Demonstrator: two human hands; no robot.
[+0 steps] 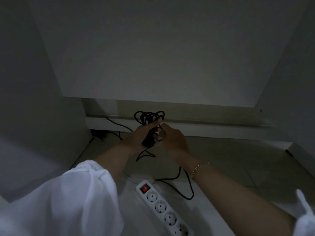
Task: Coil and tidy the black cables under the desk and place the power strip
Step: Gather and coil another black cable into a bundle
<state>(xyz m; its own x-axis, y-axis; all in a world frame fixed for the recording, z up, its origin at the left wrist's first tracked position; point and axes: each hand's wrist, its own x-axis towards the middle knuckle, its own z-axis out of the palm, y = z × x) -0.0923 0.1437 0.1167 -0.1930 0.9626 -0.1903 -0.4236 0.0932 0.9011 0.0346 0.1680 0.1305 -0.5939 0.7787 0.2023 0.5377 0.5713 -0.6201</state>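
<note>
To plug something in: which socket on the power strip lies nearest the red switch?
The uppermost socket, right beside the red switch; the other three follow toward the picture's bottom edge.

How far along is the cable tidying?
Partly done: several loops of thin black cable are gathered in the left hand. The right hand pinches the cable there. A loose tail lies on the floor, and the white power strip is not yet placed.
</note>
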